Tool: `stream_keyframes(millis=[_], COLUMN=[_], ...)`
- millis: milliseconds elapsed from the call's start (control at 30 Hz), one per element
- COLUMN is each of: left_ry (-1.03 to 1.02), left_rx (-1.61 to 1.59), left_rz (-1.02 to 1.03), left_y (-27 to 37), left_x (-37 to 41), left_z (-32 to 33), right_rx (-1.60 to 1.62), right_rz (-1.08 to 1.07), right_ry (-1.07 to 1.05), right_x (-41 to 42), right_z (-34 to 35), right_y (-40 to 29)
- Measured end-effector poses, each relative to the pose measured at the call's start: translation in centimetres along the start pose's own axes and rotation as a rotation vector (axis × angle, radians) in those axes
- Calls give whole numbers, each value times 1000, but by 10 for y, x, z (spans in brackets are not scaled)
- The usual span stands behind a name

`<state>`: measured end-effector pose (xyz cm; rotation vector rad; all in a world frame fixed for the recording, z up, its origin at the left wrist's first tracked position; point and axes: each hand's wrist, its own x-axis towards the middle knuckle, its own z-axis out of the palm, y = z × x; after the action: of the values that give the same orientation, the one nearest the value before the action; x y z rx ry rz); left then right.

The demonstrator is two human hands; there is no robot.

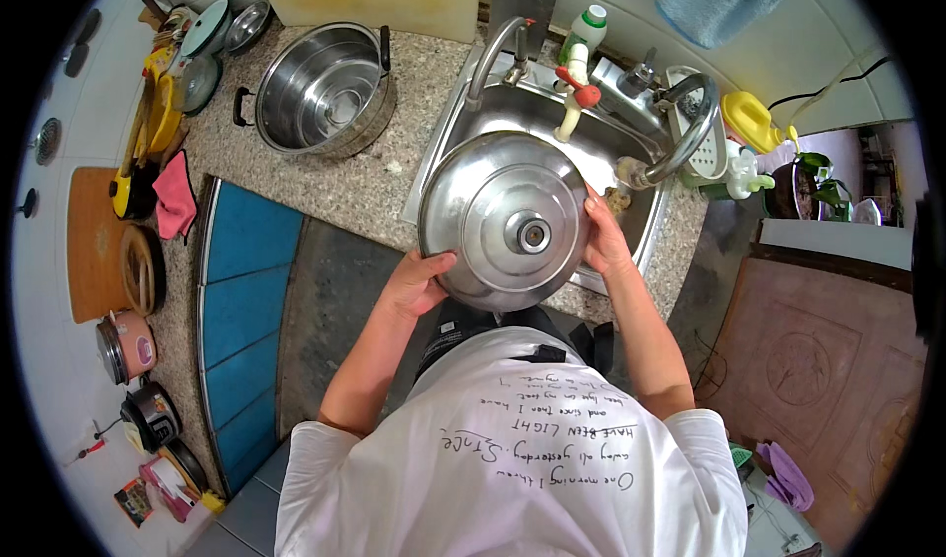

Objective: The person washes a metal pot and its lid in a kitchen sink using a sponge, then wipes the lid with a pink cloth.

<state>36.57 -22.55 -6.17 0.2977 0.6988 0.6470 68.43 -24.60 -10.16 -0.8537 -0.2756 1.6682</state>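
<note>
A round stainless steel pot lid [488, 217] with a dark-rimmed knob is held between both my hands, over the front edge of a steel sink [436, 180]. My left hand [420, 280] grips its lower left rim, the thumb lying on top. At the right rim, my right hand [604, 236] holds it with the thumb along the edge; the other fingers of both hands are largely hidden beneath. On the counter left of the sink stands an uncovered steel pot [325, 91] with two dark handles. Part of the basin is hidden under the lid.
A curved metal faucet [491, 58], a tap with a red handle [584, 95] and another curved spout [706, 121] rise around the sink. A green-capped bottle [586, 29] stands behind it. Pans, a pink cloth [176, 196] and a pink rice cooker [133, 346] line the left counter.
</note>
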Motion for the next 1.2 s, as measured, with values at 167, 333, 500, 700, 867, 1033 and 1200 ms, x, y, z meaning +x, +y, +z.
stream_keyframes(millis=[167,333,500,700,867,1033,1200], left_ry=[41,114,171,193,216,141,144], left_rx=[-16,-72,-115,-125,-66,-61,16], left_rz=[-40,-114,-163,-238,-264,-205,-182], left_y=[8,3,6,9,12,18,14], left_x=[7,25,38,62,83,101,113], left_z=[0,-18,-25,-25,-18,-20,-15], right_rx=[-185,-897,-1625,-1905,-2090,-1683,-930], right_rz=[15,-128,-319,-14,128,2,-313], right_ry=[153,345,451,387,495,618,545], right_x=[8,8,4,39,72,70,24], right_z=[-4,-52,-96,-141,-153,-171,-125], right_y=[5,1,-20,-9,29,34,4])
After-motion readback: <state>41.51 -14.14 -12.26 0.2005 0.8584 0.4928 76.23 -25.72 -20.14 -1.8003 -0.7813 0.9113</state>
